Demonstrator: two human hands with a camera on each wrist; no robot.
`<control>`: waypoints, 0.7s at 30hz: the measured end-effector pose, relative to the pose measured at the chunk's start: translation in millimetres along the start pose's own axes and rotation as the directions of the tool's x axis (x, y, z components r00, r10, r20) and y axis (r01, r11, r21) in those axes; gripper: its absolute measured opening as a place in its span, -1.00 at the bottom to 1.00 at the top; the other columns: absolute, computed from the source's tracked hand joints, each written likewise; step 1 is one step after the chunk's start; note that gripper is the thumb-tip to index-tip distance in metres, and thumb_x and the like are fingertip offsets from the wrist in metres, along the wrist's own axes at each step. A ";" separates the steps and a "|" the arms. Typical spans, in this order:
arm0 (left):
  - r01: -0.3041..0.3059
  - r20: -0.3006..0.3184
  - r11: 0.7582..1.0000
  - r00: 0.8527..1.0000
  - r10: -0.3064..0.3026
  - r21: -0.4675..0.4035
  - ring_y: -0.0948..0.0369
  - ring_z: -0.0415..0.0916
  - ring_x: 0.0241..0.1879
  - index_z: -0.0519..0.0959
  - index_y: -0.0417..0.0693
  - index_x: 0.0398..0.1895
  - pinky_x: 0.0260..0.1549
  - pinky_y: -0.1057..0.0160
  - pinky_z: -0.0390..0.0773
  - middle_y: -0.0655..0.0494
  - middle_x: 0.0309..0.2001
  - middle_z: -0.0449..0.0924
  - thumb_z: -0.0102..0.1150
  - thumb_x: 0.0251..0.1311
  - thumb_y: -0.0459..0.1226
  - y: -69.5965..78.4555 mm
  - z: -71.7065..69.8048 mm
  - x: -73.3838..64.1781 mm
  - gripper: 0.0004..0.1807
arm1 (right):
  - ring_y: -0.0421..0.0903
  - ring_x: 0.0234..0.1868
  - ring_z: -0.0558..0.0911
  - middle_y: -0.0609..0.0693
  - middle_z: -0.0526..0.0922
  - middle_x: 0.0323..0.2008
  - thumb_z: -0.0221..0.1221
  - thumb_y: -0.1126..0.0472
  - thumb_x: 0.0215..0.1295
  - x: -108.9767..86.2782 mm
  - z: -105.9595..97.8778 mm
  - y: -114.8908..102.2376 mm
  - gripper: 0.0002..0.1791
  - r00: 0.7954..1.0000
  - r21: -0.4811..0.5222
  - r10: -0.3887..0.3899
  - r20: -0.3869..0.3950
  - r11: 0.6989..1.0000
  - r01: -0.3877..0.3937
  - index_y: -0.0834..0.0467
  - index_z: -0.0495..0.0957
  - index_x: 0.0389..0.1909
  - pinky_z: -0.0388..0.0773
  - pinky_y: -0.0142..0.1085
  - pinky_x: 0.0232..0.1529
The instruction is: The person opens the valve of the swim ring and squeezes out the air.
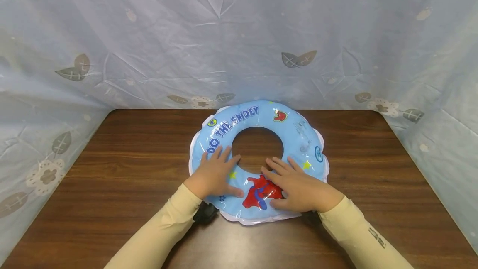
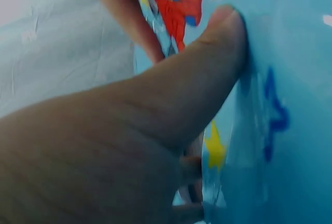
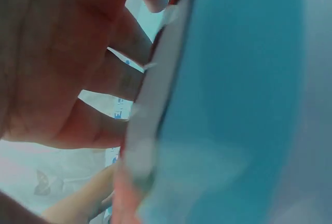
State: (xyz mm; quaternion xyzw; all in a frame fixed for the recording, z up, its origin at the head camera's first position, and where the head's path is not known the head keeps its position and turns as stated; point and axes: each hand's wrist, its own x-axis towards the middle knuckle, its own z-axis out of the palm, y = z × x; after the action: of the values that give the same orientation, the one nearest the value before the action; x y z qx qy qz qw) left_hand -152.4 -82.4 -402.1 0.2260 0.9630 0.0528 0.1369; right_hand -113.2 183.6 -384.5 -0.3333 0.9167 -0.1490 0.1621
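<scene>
Cloth stands behind table, left hand and right hand spread on swim ring.

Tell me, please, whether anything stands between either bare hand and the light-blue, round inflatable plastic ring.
Nothing visible does: the bare left hand and the bare right hand both rest directly on the near side of the light-blue, round inflatable plastic ring.

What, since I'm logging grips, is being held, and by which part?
Nothing appears gripped: the hands, left and right, rest spread on the near side of the swim ring.
</scene>
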 end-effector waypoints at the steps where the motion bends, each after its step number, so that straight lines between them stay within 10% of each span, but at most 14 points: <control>1: 0.010 -0.004 1.000 1.000 -0.010 0.007 -0.27 -0.05 0.59 0.29 0.08 0.59 0.39 -0.49 0.03 -0.17 0.62 0.07 0.39 -0.05 0.42 2.5 0.9 -0.5 0.17 | 0.25 0.63 0.00 0.21 0.10 0.62 0.36 -0.12 0.29 -0.2 -0.4 -1.4 -0.06 1.000 -0.003 -0.003 -0.009 1.000 0.003 0.18 0.23 0.58 -0.21 0.29 0.55; 13: 0.145 -0.104 0.988 0.983 -0.150 -0.049 -0.32 0.13 0.50 0.32 -0.06 0.56 0.15 -0.52 0.38 -0.30 0.53 0.21 0.34 -0.07 0.47 33.0 8.0 -11.2 0.21 | 0.18 0.59 0.19 0.14 0.26 0.57 0.33 -0.09 0.34 -0.9 0.8 -23.7 -0.19 0.997 -0.088 -0.080 -0.006 0.993 0.079 0.12 0.35 0.53 0.03 0.21 0.54; 21: 0.158 -0.068 0.986 0.985 -0.161 -0.054 -0.32 0.16 0.47 0.34 -0.09 0.54 0.09 -0.39 0.53 -0.32 0.51 0.23 0.29 0.00 0.47 37.6 0.4 -17.6 0.18 | 0.14 0.51 0.35 0.08 0.38 0.51 0.34 -0.04 0.34 -0.6 1.0 -29.3 -0.26 0.998 -0.062 -0.045 0.049 0.997 0.048 0.07 0.41 0.50 0.40 0.06 0.40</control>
State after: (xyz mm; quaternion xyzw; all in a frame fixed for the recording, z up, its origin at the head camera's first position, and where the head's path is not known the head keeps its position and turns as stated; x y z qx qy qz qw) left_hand -121.3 -56.8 -392.1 0.1427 0.9807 0.0733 0.1114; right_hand -95.8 162.4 -374.1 -0.3629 0.9089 -0.1157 0.1697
